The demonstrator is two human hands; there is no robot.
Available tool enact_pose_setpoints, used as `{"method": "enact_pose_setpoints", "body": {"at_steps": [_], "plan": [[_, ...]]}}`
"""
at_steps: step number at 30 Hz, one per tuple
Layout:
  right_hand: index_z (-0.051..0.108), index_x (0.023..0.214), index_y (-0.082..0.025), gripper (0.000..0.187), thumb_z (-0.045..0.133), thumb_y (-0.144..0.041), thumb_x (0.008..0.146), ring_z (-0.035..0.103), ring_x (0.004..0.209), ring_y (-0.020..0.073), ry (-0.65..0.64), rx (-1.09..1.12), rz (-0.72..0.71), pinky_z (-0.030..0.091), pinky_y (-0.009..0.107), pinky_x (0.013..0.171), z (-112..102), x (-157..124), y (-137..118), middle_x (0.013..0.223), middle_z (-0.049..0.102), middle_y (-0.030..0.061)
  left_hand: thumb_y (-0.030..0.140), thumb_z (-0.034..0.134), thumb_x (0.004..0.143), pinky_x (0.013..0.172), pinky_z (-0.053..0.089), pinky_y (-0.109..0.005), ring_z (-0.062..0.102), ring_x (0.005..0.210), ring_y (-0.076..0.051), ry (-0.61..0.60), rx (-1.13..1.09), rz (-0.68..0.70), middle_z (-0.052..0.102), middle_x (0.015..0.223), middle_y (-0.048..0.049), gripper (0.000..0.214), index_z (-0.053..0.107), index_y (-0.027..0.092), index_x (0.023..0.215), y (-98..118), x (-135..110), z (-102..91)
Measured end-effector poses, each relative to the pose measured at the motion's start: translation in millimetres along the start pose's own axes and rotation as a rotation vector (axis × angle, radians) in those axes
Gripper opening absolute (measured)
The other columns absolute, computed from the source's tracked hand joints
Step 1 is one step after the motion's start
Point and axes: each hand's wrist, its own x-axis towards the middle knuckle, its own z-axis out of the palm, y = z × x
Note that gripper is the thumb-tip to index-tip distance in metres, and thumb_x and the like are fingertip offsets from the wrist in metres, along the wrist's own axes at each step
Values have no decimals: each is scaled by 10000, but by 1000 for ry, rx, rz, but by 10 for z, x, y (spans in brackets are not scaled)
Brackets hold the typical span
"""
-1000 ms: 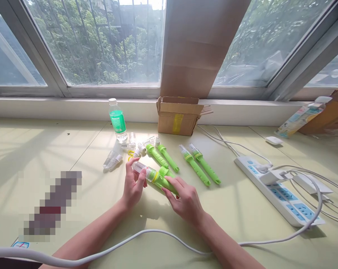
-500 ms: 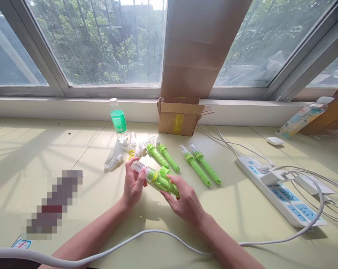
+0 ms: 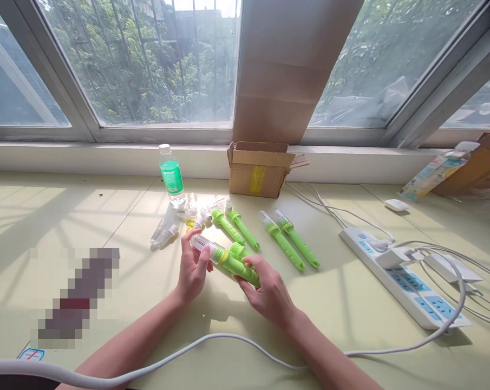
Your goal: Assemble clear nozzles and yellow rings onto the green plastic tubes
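Note:
Both hands are on a green light stick (image 3: 240,269) with a clear ribbed cap and a yellow ring at the joint, held tilted above the table. My left hand (image 3: 193,271) grips the clear cap (image 3: 204,247) between thumb and fingers. Around the green handle, my right hand (image 3: 268,286) is closed, hiding its lower end. Just behind it is another green handle (image 3: 239,250), partly covered by the held one. Farther back lie two green handles without clear caps, one of them here (image 3: 245,229). To the right are two capped light sticks (image 3: 283,241) side by side.
Loose clear caps (image 3: 160,233) and small white parts (image 3: 206,215) lie left of the handles, near a green-labelled bottle (image 3: 172,176). A cardboard box (image 3: 257,172) stands by the sill. A power strip (image 3: 403,279) sits right. A white cable (image 3: 212,335) crosses in front.
The green handle in my right hand looks turned slightly about its length. Both hands keep nearly the same place and hold. The camera view has shifted a little.

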Motion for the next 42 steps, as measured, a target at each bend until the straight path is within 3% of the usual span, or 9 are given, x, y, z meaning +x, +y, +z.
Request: {"method": "enact_pose_setpoints", "body": {"at_steps": [3,8,16,24,29,35,42], "plan": [[526,1014,-202,107,516,-256,922,566,576,159,3,-52,-41,402,248,463,-7,6,2,765,627,40,427,519,924,486,465,-218,515,478,-86,3,7,0,547,688,55,376,374,234,1212,-10,0,-1],[555,1026,-186,134,447,-210,951,604,604,173,-47,-32,-53,424,262,507,-30,16,9,754,657,55,415,519,927,479,455,-205,508,479,-82,-21,5,2,546,677,59,355,377,237,1199,-12,-11,14],[546,1077,-197,178,552,-222,901,595,561,151,4,-62,-54,401,245,434,11,-1,20,806,689,49,457,553,904,461,462,-210,523,505,-99,-24,-12,8,558,681,44,399,369,234,1179,-31,-12,3],[585,941,-184,109,490,-238,937,578,623,184,-42,-83,-87,407,283,548,-42,21,4,709,631,53,455,570,898,464,465,-213,540,523,-108,-28,-12,-3,569,687,43,382,382,251,1160,-37,-22,7],[583,870,-182,173,437,-217,955,518,556,166,-100,-13,-40,376,279,532,-75,34,-42,645,595,32,433,569,904,481,475,-210,548,541,-106,-55,-29,21,575,692,38,370,382,246,1163,-14,-33,11],[605,979,-197,195,413,-226,973,498,479,150,-164,74,28,373,261,468,-86,37,-55,602,579,0,421,557,910,482,483,-215,538,524,-100,-73,-49,-33,569,698,40,390,367,238,1197,9,-13,16],[641,1044,-180,170,566,-238,903,651,702,204,49,-95,-56,483,288,612,-35,18,-29,786,699,69,433,622,862,558,524,-256,604,644,-142,-64,-137,-67,606,791,2,512,345,237,1246,57,11,15]]}}
